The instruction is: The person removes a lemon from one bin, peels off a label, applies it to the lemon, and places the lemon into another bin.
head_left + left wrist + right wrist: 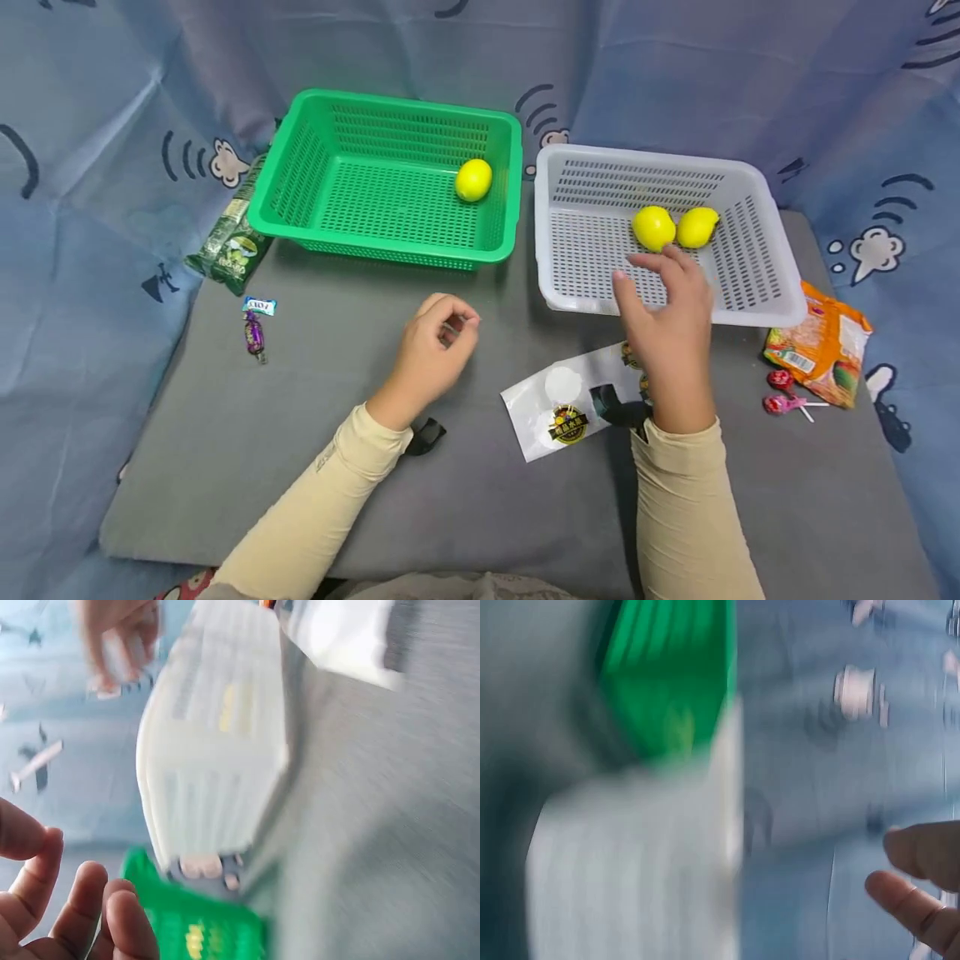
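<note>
Lemons are the items in hand: two lie side by side, touching or nearly so, at the far right of the white basket, and a third sits alone in the far right corner of the green basket.

Largest first. The grey mat carries both baskets side by side, close but apart. The white basket's near rim sits under the right hand.

Right hand: fingers spread and relaxed over the near rim, fingertips just short of the closer lemon, holding nothing. Left hand: loosely curled above the mat in front of the green basket (whether anything small is pinched there cannot be told from the head view; both wrist views are blurred).

Risks, as judged:
- Round lemons on a slotted floor may roll when nudged, so a touch from the reaching fingers could push the pair toward the far wall rather than into the grip.
- The light basket could slide or tip if the wrist bears on its rim.
- The white packet lies partly under the right forearm and may be dragged along.
- Lollipops beside the orange packet at the right edge could be knocked off by a wide sweep
</note>
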`<act>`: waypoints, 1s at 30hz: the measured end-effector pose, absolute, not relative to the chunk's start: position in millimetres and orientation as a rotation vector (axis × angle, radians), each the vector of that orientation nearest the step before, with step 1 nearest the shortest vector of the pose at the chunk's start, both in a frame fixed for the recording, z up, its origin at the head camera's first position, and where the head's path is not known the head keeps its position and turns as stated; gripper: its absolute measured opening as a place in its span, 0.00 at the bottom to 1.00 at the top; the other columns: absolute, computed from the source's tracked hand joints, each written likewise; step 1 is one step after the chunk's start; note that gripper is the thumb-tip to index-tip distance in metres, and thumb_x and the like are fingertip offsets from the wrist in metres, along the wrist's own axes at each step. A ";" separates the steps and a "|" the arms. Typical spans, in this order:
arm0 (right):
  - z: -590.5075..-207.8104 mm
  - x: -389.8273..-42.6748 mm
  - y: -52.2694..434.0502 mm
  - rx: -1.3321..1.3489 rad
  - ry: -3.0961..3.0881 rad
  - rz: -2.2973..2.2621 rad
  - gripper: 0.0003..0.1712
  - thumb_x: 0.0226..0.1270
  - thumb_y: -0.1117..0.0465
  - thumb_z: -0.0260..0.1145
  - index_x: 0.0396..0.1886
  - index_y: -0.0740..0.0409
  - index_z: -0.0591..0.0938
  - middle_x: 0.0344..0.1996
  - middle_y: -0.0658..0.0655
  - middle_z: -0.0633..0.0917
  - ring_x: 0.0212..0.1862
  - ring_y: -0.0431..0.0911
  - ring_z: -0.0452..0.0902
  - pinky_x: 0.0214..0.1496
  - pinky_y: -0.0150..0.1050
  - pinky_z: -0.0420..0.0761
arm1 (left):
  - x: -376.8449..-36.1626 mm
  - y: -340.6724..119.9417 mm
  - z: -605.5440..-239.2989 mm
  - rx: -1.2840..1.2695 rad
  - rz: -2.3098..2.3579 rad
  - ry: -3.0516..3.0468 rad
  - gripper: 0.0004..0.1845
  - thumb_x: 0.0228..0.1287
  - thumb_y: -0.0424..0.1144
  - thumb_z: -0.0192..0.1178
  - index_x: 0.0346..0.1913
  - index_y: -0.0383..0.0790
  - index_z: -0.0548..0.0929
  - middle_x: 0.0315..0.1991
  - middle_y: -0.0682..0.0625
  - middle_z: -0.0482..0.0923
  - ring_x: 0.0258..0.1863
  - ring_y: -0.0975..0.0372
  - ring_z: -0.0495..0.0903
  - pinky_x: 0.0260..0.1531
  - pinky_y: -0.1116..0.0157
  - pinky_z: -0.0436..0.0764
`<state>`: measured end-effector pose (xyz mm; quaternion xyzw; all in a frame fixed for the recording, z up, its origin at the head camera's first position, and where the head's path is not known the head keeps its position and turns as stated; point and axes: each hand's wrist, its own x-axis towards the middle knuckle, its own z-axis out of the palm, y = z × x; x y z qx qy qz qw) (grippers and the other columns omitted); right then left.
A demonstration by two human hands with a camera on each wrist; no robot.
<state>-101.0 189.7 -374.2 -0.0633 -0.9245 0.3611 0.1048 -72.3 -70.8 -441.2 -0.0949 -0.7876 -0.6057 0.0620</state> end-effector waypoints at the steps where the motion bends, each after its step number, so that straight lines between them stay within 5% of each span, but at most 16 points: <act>1: -372.4 -109.9 175.0 -0.106 -2.711 1.086 0.22 0.75 0.54 0.69 0.62 0.60 0.86 0.78 0.63 0.67 0.80 0.62 0.55 0.77 0.65 0.56 | -68.9 -76.7 -444.3 -0.249 -1.830 -2.384 0.04 0.71 0.32 0.61 0.39 0.37 0.85 0.43 0.47 0.80 0.40 0.58 0.78 0.39 0.59 0.81; 5: -381.1 -147.7 110.1 0.215 -2.779 1.103 0.21 0.74 0.50 0.72 0.59 0.56 0.87 0.81 0.67 0.62 0.80 0.66 0.53 0.78 0.65 0.57 | -63.9 -93.0 -451.4 -0.180 -1.819 -2.384 0.04 0.73 0.33 0.61 0.40 0.38 0.86 0.45 0.47 0.80 0.42 0.58 0.78 0.40 0.57 0.80; 10: -404.0 -170.3 64.6 0.302 -2.931 0.953 0.19 0.77 0.46 0.70 0.51 0.57 0.89 0.81 0.71 0.59 0.80 0.67 0.51 0.78 0.61 0.60 | -84.0 -114.5 -431.5 -0.335 -1.741 -2.322 0.08 0.77 0.35 0.60 0.45 0.35 0.87 0.54 0.44 0.82 0.50 0.57 0.80 0.41 0.57 0.79; 18: -412.7 -174.7 55.6 0.323 -2.973 0.973 0.19 0.76 0.45 0.71 0.37 0.57 0.87 0.80 0.72 0.58 0.80 0.68 0.47 0.77 0.61 0.62 | -225.1 -138.5 -345.5 -0.659 -1.324 -2.857 0.22 0.82 0.30 0.42 0.68 0.42 0.81 0.70 0.52 0.77 0.72 0.61 0.70 0.67 0.62 0.70; 24: -416.0 -177.1 54.1 0.326 -3.022 0.968 0.18 0.75 0.45 0.71 0.35 0.54 0.87 0.81 0.71 0.58 0.80 0.68 0.47 0.75 0.60 0.65 | -326.5 -114.2 -375.6 -1.155 -0.842 -3.443 0.36 0.67 0.21 0.41 0.74 0.47 0.77 0.80 0.48 0.64 0.76 0.51 0.62 0.67 0.54 0.67; 30: -414.4 -176.3 62.0 0.292 -3.034 0.922 0.17 0.75 0.45 0.72 0.34 0.53 0.86 0.81 0.70 0.59 0.79 0.66 0.48 0.74 0.58 0.67 | -357.3 -110.4 -402.6 -1.221 -0.472 -3.499 0.36 0.67 0.27 0.55 0.76 0.55 0.76 0.81 0.45 0.57 0.74 0.41 0.54 0.67 0.41 0.64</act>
